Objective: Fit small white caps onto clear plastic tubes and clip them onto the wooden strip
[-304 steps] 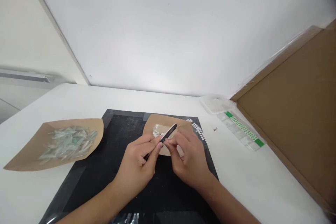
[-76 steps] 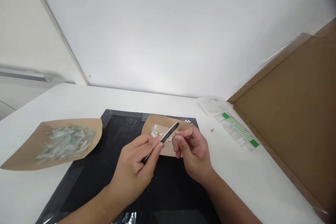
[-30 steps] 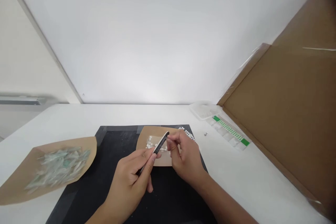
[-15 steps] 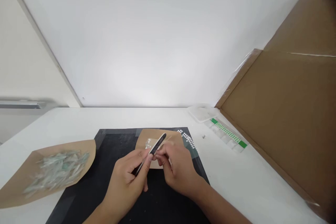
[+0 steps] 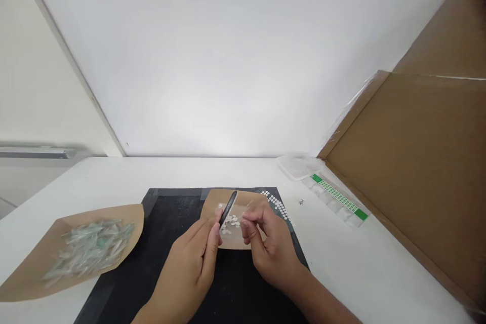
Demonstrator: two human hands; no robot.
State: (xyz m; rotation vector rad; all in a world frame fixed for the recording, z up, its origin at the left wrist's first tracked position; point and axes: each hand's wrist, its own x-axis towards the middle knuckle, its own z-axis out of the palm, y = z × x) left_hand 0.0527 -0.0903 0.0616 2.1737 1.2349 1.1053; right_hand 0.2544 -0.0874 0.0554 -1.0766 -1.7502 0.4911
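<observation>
My left hand (image 5: 193, 263) is closed round black tweezers (image 5: 228, 207) that point up and away over a small brown paper (image 5: 216, 200). Small white round pieces (image 5: 231, 220) lie loose on that paper. My right hand (image 5: 271, 248) is beside the tweezers, its thumb and fingers pinched together over the white pieces; whatever it pinches is too small to make out. Both hands hover over a black mat (image 5: 159, 258) on the white table (image 5: 357, 273).
A larger brown paper (image 5: 49, 248) at the left holds several pale green slivers (image 5: 89, 245). Rows of white dots (image 5: 279, 205) sit at the mat's far right corner. A clear tray (image 5: 298, 166), a green-ended strip (image 5: 336, 196) and cardboard (image 5: 421, 172) stand at the right.
The tweezers have swung more upright and my right hand has drawn slightly right, uncovering the white pieces. The camera view has tilted up since the earliest frames.
</observation>
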